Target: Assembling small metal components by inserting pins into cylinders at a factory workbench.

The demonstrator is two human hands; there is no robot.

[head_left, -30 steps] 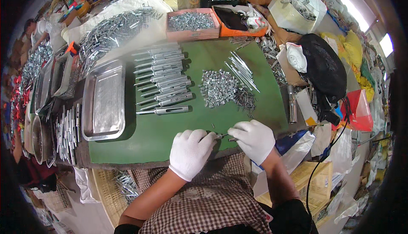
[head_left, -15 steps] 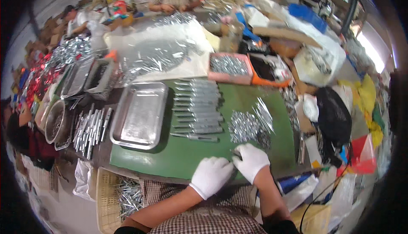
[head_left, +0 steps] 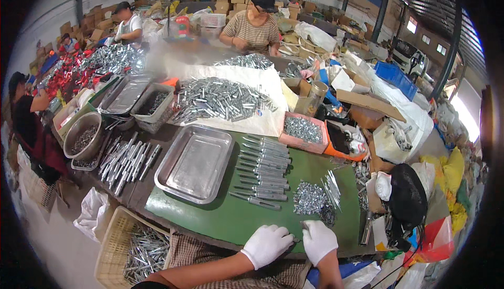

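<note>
Left hand [head_left: 268, 246] pinches a small part [head_left: 296, 240], long axis sideways; the right hand's [head_left: 319, 243] grip is unclear.

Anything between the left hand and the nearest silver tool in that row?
Nothing visible: only the green mat lies between the left hand and the nearest silver tool.

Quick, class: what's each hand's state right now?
Left hand: closed, seemingly pinching a small metal part.
Right hand: fingers curled closed; what they hold cannot be told.
</note>
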